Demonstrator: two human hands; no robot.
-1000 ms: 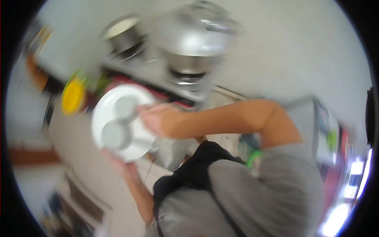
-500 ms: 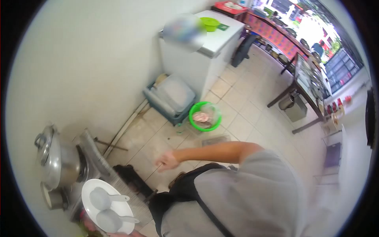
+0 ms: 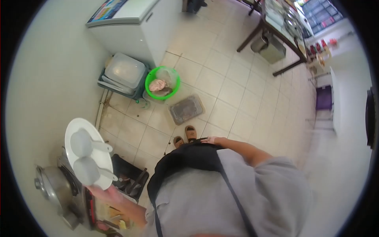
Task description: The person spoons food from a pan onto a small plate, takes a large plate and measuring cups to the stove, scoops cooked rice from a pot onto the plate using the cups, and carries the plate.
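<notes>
My left hand grips the near end of an oval white plate, held out at the left. On the plate sit two pale grey cups with short handles, one farther and one nearer, their handles pointing right. My right hand rests near my waist against the black apron, fingers extended, and I see nothing in it. Beyond my left hand stands a lidded metal pot.
On the tiled floor are a green basin holding a pinkish item and plastic, a tub, a crate of plastic containers, and a black bin. A white chest freezer stands behind; a table is at upper right.
My left hand has raised the plate with both cups forward, up in the view. My right hand has come back from over the floor to my waist. The view has tilted down.
</notes>
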